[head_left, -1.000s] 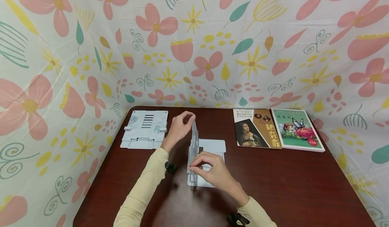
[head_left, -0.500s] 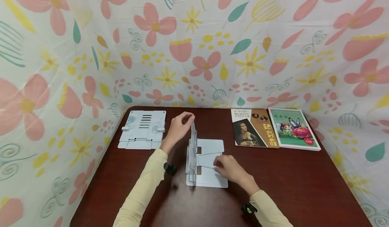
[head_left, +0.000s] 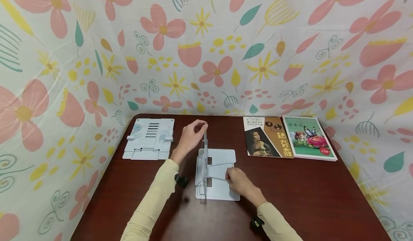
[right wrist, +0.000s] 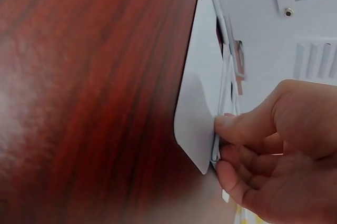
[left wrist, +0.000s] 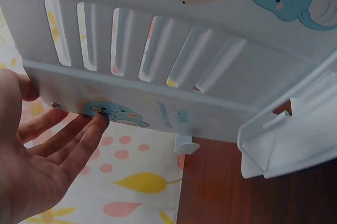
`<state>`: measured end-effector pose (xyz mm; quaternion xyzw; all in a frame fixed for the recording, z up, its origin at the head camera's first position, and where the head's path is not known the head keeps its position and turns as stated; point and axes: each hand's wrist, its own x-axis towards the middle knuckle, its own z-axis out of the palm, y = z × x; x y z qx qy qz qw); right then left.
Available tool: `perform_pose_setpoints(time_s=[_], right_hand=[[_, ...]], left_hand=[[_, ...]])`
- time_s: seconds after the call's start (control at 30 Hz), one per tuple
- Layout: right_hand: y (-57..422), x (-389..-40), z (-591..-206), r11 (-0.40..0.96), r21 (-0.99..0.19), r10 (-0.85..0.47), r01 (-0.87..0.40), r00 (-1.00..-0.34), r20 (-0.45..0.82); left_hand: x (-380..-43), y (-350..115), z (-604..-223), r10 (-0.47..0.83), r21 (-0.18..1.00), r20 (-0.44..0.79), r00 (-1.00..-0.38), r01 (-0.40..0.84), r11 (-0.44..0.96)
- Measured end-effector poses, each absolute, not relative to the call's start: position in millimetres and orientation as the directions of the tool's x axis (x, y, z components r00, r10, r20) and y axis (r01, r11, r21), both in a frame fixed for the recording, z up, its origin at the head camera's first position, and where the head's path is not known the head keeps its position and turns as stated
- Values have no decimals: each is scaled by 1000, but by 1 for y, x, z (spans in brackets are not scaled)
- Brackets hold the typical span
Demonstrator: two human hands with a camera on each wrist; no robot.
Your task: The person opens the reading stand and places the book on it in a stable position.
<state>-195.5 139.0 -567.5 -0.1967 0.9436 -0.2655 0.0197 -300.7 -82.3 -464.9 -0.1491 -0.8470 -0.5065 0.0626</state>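
A white metal book stand stands unfolded on the table, its slotted back panel (left wrist: 226, 108) nearly upright above the flat base (head_left: 222, 194). Cartoon prints and a row of slots show on the panel in the left wrist view. My left hand (head_left: 190, 137) pinches the panel's top edge between thumb and fingers. Low over the base, my right hand (head_left: 241, 182) pinches the end of a tapering support flap (head_left: 217, 170). In the right wrist view, the thumb and curled fingers (right wrist: 234, 179) of this hand meet at the flap's edge, close beside the base's corner.
A second white book stand (head_left: 146, 142) lies folded flat at the table's back left. Two books lie side by side at the back right, a brown one (head_left: 269, 137) and a green one (head_left: 309, 137). Flower-print cloth (head_left: 206, 54) hangs behind the table (head_left: 290, 194).
My right hand has left the panel's lower front edge, moved right and down to the base, and taken hold of the flap. My left hand keeps its hold at the panel's top.
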Motion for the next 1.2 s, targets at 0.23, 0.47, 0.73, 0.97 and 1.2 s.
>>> perform_pose_setpoints(time_s=[0.23,0.47,0.73,0.97,1.2], right_hand=[[142,-192,-573,740,-549,-377,-389,-915,140],[150,-191,-578,691,-622,-363,-370,-921,144],[156,-192,-577,664,-671,-346,-329,-931,115],[159,-193,-578,642,-687,-359,-341,-925,123],[164,-193,-580,615,-712,-362,-339,-924,127]], left_hand=[[-299,-71,-459,247,826,217,-944,313,469],[-297,-57,-456,273,794,178,-945,303,528],[-295,-37,-453,296,746,191,-936,334,577],[-294,-24,-453,299,723,205,-932,350,596],[-293,-15,-455,288,705,214,-933,352,616]])
